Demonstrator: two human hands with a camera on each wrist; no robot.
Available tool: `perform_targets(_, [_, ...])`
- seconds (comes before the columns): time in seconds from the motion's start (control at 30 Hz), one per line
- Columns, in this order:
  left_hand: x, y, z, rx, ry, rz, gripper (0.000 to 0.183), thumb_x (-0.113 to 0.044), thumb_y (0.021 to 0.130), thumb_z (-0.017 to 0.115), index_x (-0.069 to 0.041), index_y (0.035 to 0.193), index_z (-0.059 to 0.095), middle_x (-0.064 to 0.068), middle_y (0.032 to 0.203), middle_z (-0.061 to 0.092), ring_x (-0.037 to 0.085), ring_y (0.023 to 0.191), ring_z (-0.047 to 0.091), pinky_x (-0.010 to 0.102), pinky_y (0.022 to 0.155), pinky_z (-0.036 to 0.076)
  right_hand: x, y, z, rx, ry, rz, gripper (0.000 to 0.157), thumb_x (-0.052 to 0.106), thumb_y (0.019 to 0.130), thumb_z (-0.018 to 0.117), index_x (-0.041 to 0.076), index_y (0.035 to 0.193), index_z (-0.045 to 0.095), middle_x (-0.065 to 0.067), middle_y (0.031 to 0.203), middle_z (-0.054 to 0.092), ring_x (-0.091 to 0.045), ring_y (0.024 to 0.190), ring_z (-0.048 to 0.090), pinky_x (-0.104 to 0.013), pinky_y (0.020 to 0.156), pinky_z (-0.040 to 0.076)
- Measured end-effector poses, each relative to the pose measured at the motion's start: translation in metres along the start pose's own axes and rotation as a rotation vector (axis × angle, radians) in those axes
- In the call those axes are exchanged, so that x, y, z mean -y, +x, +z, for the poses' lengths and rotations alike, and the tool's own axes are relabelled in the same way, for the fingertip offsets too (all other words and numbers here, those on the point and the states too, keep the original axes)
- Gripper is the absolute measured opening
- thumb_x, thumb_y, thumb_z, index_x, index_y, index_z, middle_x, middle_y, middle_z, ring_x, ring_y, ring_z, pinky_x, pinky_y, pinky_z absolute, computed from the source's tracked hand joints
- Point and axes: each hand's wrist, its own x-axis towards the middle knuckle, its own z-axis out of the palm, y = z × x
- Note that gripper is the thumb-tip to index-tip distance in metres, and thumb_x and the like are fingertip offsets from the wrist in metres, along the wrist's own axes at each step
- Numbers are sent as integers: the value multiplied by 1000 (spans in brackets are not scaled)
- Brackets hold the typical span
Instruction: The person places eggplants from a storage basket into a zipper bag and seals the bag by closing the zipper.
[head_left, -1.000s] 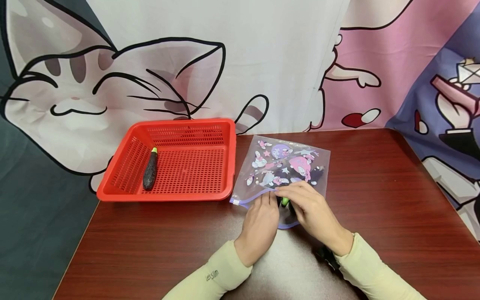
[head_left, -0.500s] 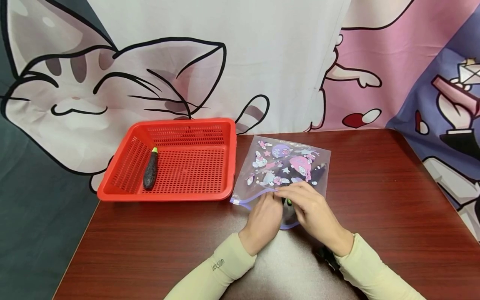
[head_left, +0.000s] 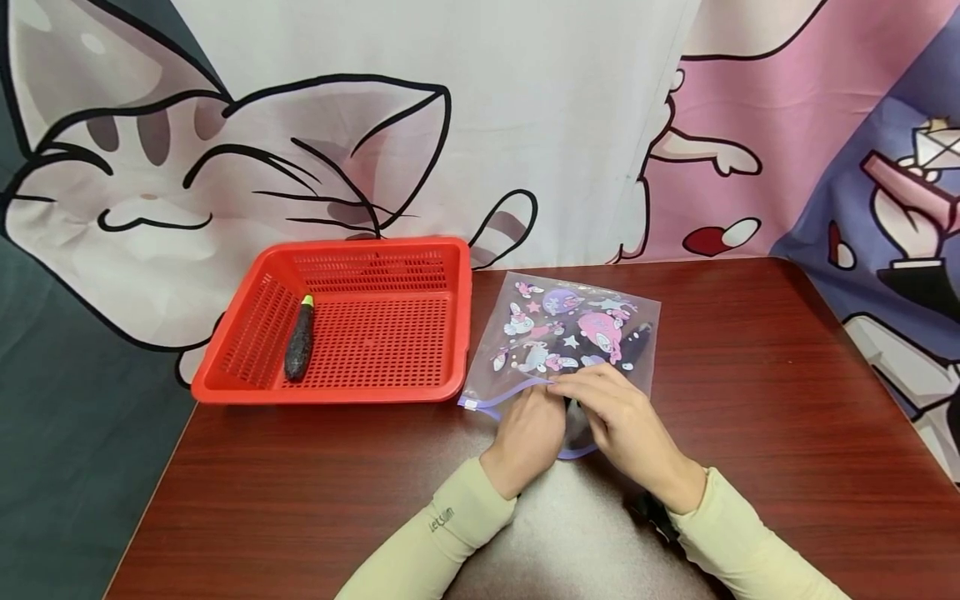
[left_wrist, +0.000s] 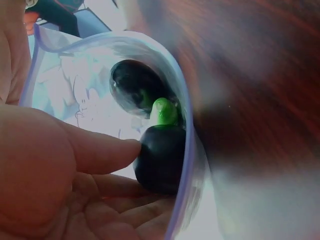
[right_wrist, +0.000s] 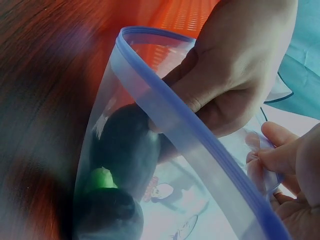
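Observation:
A clear zip bag [head_left: 487,379] with a purple slider edge and cartoon prints lies on the table, its mouth open toward the person. My left hand [head_left: 528,433] reaches in through the mouth. Thumb and fingers grip a glossy black eggplant [left_wrist: 161,162] inside. Close beyond it sits a second dark, rounded eggplant [left_wrist: 132,85], and a bright green stem [left_wrist: 164,111] shows between the two. My right hand [head_left: 630,425] pinches the bag's upper edge and lifts it; in the right wrist view its fingertips [right_wrist: 280,157] press the plastic.
To the left stands a red perforated basket [head_left: 330,395]. In it lies a long dark, bumpy vegetable [head_left: 300,346] with a light green tip. The brown table [head_left: 765,400] meets a cartoon-printed cloth [head_left: 585,125] at the back.
My left hand has shifted slightly right and further into the bag, covering more of the green stem. My right hand, the bag and the basket have stayed in place.

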Motion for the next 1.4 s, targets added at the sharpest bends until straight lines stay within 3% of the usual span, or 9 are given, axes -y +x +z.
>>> perform_targets(0.43, [-3,-2,-12,1,-4,-33,27,-10,89,63,2,113,63,10,97,65,21,85,63,31,71,54,-1,0,0,-13,-9,-13,32,-6,95,51,3,118,71,-8,114,70,-25,106,60,-19,103,37])
perform_targets(0.6, [-4,-3,-19,75,-65,-61,36,-19,90,69,1,119,64,14,104,66,23,92,64,32,71,56,-1,-1,1,-15,-15,-2,40,-15,85,57,3,118,71,-8,113,71,-25,106,60,-19,103,37])
perform_targets(0.73, [-4,-6,-29,153,-114,-70,51,-29,88,76,0,127,63,17,116,64,25,105,63,33,80,56,-1,-1,0,-6,-22,8,37,-12,90,55,4,119,71,-7,113,71,-25,107,60,-20,103,37])
perform_targets(0.87, [-3,-10,-39,227,-146,-73,53,-31,90,73,-1,133,61,21,131,61,30,119,60,36,91,54,0,0,-1,2,-27,12,37,-13,90,55,4,120,70,-6,113,71,-25,107,60,-20,102,38])
perform_targets(1.0, [-2,-15,-48,247,-169,-71,53,-32,91,71,-2,134,61,23,137,58,35,123,60,38,98,51,0,1,-1,5,-27,17,40,-16,88,55,4,119,71,-6,113,71,-25,107,60,-20,102,38])
perform_targets(1.1, [-1,-20,-58,248,-193,-67,47,-33,92,71,-4,128,65,20,133,62,32,119,62,38,97,51,-1,0,-1,-2,-23,14,40,-16,88,55,5,119,71,-6,112,71,-24,107,61,-19,101,38])
perform_targets(1.2, [1,-23,-69,273,-203,-56,31,-32,92,71,-8,112,70,11,114,69,24,102,68,35,82,56,-1,0,0,-18,-19,-1,36,-12,91,54,5,118,71,-6,112,71,-24,105,61,-18,100,39])
perform_targets(1.3, [5,-25,-80,316,-215,-46,19,-31,93,70,-12,95,69,2,91,68,19,82,68,33,64,54,-2,1,1,-35,-19,-17,28,4,102,47,5,117,72,-5,110,71,-24,104,61,-18,101,39])
perform_targets(1.4, [10,-25,-90,352,-237,-54,18,-31,94,69,-14,89,68,-1,81,66,20,72,68,34,56,51,-2,1,1,-44,-20,-23,37,18,108,38,5,116,72,-5,109,72,-24,103,61,-17,101,39])
